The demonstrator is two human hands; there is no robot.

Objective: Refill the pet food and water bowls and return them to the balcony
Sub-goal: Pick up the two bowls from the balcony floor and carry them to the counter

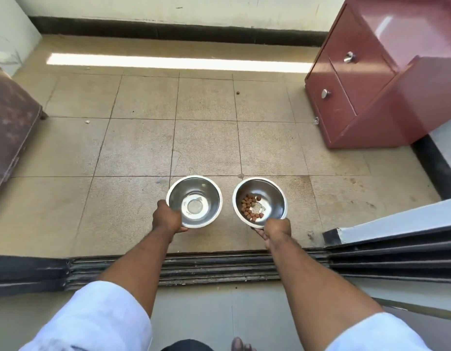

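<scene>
I hold two steel bowls side by side over the tiled balcony floor (133,148). My left hand (167,219) grips the near rim of the left bowl (196,198), which is shiny inside; I cannot tell whether it holds water. My right hand (276,230) grips the near rim of the right bowl (262,198), with brown kibble (249,208) lying in its bottom. Both bowls are level and a small gap separates them.
A sliding-door track (194,267) runs across the threshold just below my hands. A red-brown cabinet (366,79) with two knobbed drawers stands at the right. A dark brown piece of furniture (11,122) sits at the left. The door frame (396,239) juts in from the right.
</scene>
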